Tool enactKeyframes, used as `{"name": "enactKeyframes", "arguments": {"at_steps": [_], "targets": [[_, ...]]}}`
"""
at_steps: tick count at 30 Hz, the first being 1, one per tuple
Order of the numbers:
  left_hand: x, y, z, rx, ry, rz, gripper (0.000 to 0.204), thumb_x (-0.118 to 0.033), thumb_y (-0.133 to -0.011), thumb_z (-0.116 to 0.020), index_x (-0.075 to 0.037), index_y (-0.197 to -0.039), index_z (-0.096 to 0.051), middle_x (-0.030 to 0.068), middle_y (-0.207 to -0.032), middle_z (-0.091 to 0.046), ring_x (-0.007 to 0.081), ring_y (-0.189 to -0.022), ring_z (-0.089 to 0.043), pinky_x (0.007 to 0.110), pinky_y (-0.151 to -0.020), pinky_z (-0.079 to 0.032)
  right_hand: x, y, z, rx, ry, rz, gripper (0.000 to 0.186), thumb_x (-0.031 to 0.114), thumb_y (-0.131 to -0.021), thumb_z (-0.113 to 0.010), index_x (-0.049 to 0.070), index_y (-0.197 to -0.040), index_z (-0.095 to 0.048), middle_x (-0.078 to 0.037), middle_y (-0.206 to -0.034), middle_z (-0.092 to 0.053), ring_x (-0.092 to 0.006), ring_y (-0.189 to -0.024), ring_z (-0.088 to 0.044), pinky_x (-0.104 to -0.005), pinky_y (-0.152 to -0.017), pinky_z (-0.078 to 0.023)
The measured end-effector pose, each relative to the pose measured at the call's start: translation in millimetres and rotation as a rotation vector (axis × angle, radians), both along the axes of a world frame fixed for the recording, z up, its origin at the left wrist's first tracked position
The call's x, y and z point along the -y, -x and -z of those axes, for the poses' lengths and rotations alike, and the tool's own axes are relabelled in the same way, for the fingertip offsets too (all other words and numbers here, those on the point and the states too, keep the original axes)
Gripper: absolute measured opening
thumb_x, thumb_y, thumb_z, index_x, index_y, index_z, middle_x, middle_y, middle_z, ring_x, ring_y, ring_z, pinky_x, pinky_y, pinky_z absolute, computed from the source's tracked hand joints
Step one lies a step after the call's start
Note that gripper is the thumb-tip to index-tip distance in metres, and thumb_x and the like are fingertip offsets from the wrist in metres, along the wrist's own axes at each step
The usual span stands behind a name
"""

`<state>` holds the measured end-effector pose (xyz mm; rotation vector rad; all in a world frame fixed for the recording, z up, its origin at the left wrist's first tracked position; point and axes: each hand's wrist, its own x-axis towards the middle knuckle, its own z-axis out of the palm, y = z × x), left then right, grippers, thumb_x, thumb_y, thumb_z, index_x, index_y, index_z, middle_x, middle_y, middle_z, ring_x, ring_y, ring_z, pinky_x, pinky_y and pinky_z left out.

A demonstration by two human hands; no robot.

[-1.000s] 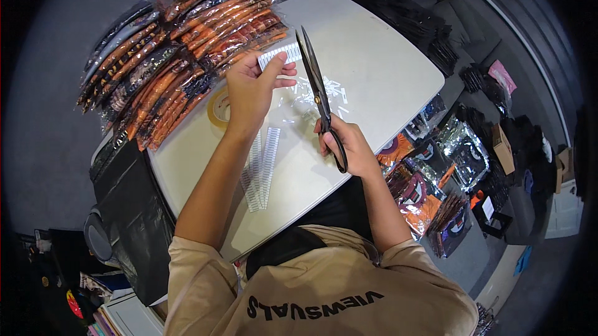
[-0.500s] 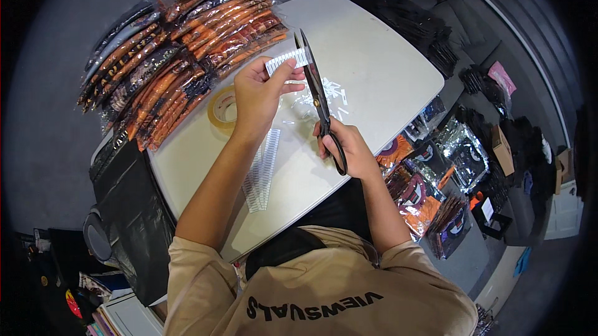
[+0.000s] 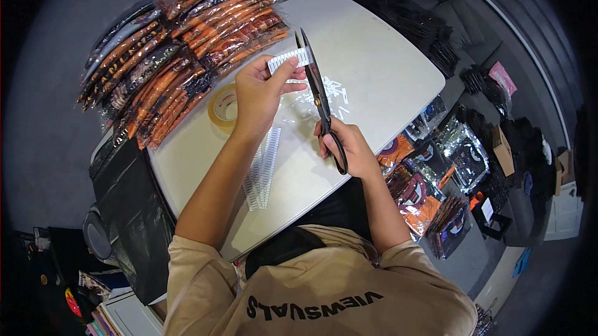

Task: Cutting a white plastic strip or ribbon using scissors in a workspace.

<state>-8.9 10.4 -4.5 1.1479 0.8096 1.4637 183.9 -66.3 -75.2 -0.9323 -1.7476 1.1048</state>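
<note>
Between the thumb and fingers of my left hand [image 3: 263,90] is a short strip of white labels [image 3: 283,59] with dark marks. My right hand [image 3: 349,149] grips the black handles of a pair of scissors [image 3: 319,90], its blades pointing away from me and slightly parted. The strip's right end lies at the blades. Below them, many small cut white labels [image 3: 324,98] are scattered in a loose pile. Longer printed label strips [image 3: 261,174] lie on the table beside my left forearm. A roll of clear yellowish tape [image 3: 218,118] rests left of my left wrist.
Tall stacks of plastic-bagged orange and black garments [image 3: 205,37] stand at the white table's [image 3: 374,43] far left. More bagged garments [image 3: 430,180] lie on a lower surface at right. Black clothing piles [image 3: 405,21] sit beyond, and a black plastic sheet [image 3: 134,211] hangs at left.
Hardly anything differs. The strip in my left hand has shifted very slightly to the right; the scissors stay almost still.
</note>
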Motion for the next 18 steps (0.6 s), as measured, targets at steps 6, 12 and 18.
{"name": "enactKeyframes", "arguments": {"at_steps": [6,12,18], "targets": [[0.4,0.2,-1.6,0.010,0.016,0.004,0.017,-0.008,-0.095,-0.069,0.007,-0.103,-0.068,0.0176,-0.092,-0.072,0.0216,-0.080,-0.073,0.033,-0.069,-0.064,0.6,0.2,0.6,-0.010,0.026,0.006,0.030,0.029,-0.102,-0.059,-0.001,-0.100,-0.057,-0.006,-0.065,-0.058,-0.0144,-0.059,-0.059,-0.0295,-0.057,-0.047],[0.9,-0.8,-2.4,0.008,0.020,-0.004,0.017,-0.008,-0.094,-0.069,0.007,-0.103,-0.068,0.0172,-0.092,-0.072,0.0214,-0.080,-0.073,0.033,-0.069,-0.064,2.0,0.4,-2.5,0.014,0.029,0.016,0.031,0.030,-0.102,-0.059,-0.001,-0.099,-0.057,-0.006,-0.066,-0.058,-0.0145,-0.059,-0.059,-0.0294,-0.057,-0.046],[1.0,-2.3,-1.4,0.019,0.006,-0.009,0.019,-0.009,-0.095,-0.070,0.009,-0.098,-0.066,0.0184,-0.090,-0.072,0.0205,-0.079,-0.073,0.032,-0.069,-0.065,1.5,0.4,-1.6,0.005,0.022,0.017,0.031,0.029,-0.102,-0.058,-0.001,-0.099,-0.057,-0.007,-0.066,-0.059,-0.0149,-0.059,-0.060,-0.0298,-0.057,-0.047]]}}
